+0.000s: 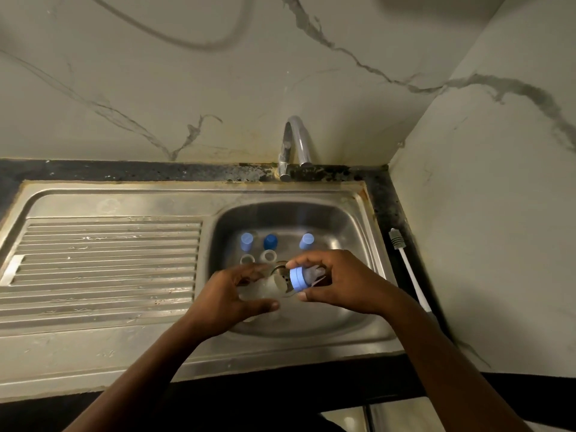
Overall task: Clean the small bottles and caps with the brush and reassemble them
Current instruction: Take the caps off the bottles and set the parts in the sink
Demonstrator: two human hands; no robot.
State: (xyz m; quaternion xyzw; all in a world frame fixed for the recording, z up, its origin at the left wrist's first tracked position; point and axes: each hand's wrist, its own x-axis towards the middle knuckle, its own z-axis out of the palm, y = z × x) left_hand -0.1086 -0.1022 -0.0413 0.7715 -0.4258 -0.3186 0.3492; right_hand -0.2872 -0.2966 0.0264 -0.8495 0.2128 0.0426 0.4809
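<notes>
Left hand (230,294) gripping clear bottle (263,289), right hand (343,282) pinching blue cap (296,279) beside it

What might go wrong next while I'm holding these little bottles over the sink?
1. The right hand pinches the light-blue-capped clear small bottle right above the round metal drain; it may slip and drop there.
2. The three loose blue plastic caps and two open clear bottles stand just beyond that hand; a knuckle could topple them.
</notes>
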